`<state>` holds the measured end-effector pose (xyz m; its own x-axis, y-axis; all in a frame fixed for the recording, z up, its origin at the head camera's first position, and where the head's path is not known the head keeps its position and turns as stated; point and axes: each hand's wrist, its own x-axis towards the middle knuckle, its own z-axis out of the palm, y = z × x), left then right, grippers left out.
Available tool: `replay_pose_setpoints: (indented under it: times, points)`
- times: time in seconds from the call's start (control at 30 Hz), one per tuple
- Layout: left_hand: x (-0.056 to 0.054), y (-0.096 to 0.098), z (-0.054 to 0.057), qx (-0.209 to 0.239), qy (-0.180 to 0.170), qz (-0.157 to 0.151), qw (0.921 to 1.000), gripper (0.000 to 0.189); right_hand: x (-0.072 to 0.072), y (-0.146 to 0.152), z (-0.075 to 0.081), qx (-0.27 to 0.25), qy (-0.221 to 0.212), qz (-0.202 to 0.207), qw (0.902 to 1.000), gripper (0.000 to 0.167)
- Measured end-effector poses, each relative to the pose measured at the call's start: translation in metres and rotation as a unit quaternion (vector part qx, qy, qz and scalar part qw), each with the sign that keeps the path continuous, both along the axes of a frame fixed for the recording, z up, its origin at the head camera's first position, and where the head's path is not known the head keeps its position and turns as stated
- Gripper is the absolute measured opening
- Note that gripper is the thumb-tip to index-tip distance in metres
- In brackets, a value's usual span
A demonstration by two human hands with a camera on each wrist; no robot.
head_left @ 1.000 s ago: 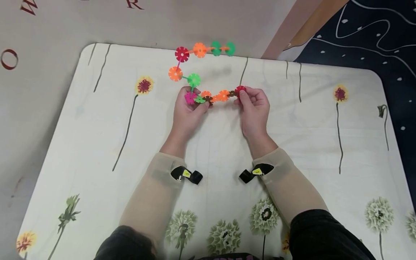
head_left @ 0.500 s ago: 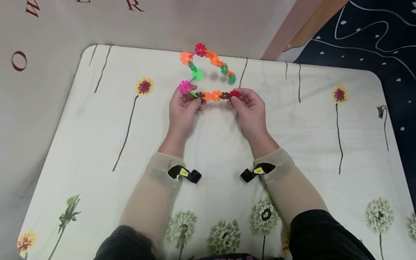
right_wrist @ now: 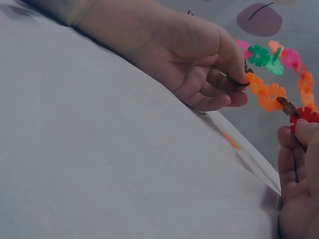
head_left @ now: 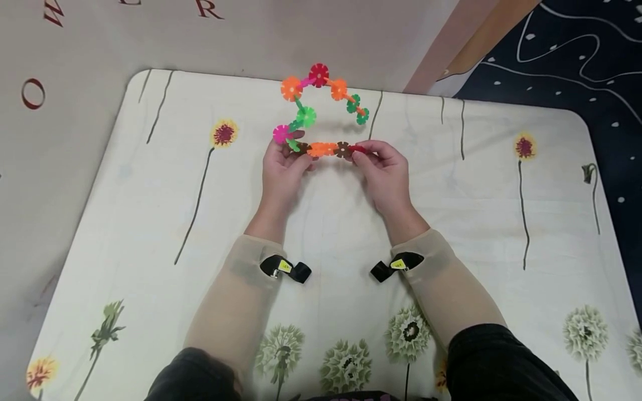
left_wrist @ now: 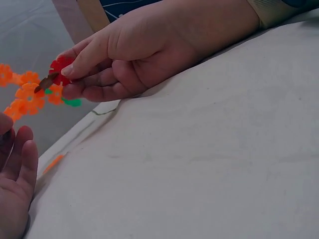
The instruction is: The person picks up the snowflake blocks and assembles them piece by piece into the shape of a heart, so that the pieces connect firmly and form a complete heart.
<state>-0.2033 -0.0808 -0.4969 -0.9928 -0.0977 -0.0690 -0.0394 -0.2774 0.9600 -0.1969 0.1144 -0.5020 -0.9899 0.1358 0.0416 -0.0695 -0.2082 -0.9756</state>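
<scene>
A chain of interlocking snowflake discs [head_left: 306, 117], in orange, green, pink, red and brown, is held up over the far part of the table and curls round at its back. With thumb and fingers my left hand [head_left: 283, 175] pinches a brown disc [head_left: 302, 148]. The red end disc [head_left: 358, 148] sits between the thumb and fingers of my right hand [head_left: 388, 175]. Orange discs [right_wrist: 271, 97] and another brown disc [right_wrist: 287, 106] span the stretch between the hands. The chain's other end, a green disc [head_left: 363, 116], hangs free beyond the right hand.
A white cloth printed with flowers covers the table [head_left: 451, 211]. Its far edge meets a pale wall [head_left: 251, 39] with red letters. At the right lies a dark patterned surface [head_left: 551, 55]. Black straps with cameras [head_left: 286, 267] sit on both forearms.
The chain's loose far part has swung right and folded round, its green end dropping nearer the right hand. Both hands have shifted slightly left, and the stretch between them lies straighter.
</scene>
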Motion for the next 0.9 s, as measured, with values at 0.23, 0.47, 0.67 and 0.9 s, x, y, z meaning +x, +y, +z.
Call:
replay_pose_setpoints:
  times: [0.23,0.47,0.67,0.9]
  points:
    - [0.0,0.001,-0.002,-0.032,0.002,-0.037,0.9988,0.048,0.002,-0.002,-0.001,-0.011,0.027,0.019,0.9994,0.015]
    - [0.001,0.001,-0.003,-0.046,-0.003,-0.068,0.9966,0.058,0.004,-0.003,-0.002,0.064,0.02,0.017,0.9976,0.018]
    - [0.001,0.003,-0.001,-0.004,0.002,-0.044,0.999,0.064,0.005,-0.005,0.0,0.083,0.049,0.031,0.9949,0.022]
    - [0.002,-0.001,0.001,-0.012,-0.052,-0.037,0.9979,0.057,0.006,-0.012,-0.003,0.117,0.061,0.041,0.9903,0.021]
